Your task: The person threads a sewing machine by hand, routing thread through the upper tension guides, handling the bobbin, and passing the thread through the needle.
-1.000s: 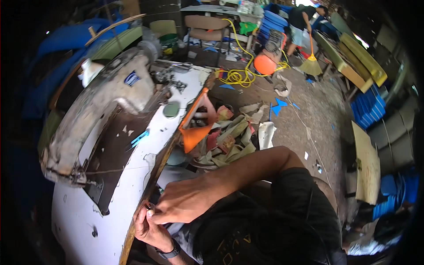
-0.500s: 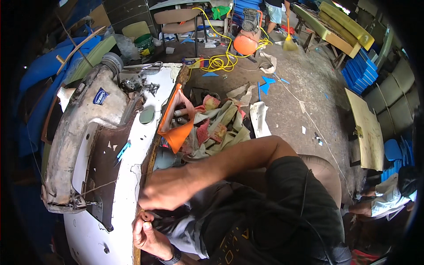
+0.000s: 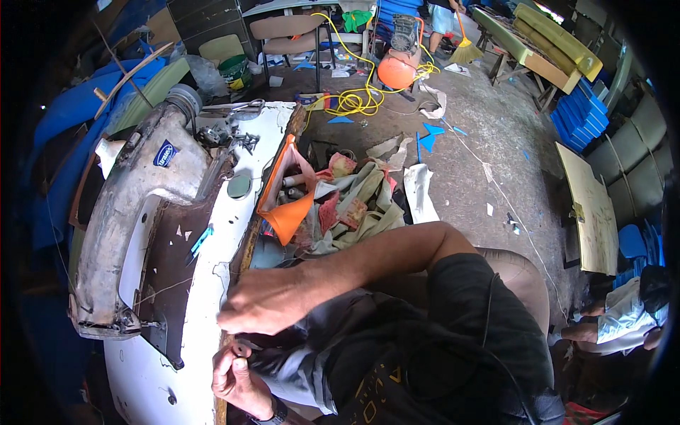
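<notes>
My left hand (image 3: 242, 382), with a dark watch on its wrist, is at the white table's near edge. Its thumb and fingers pinch a small round metal piece, bobbin-like (image 3: 242, 350). Just above it, my right hand (image 3: 263, 303) has its fingers curled closed over the table edge; whatever they hold is hidden. A worn grey sewing machine (image 3: 110, 241) stands on the white tabletop (image 3: 202, 312). From its needle end a thin thread (image 3: 166, 289) slants toward my right hand. Small blue thread snips (image 3: 202, 241) lie by the machine bed.
An orange pouch (image 3: 287, 216) hangs at the table edge beside a heap of fabric and foam scraps (image 3: 354, 202). Scissors (image 3: 248, 108) and a round greenish disc (image 3: 239, 186) rest on the tabletop. Beyond are yellow hose (image 3: 350, 103), an orange compressor tank (image 3: 397, 73) and a person sweeping.
My right hand has shifted slightly down and left, closer to my left hand, and the thread looks slacker. My left hand keeps its pinch. At the back, the broom has moved.
</notes>
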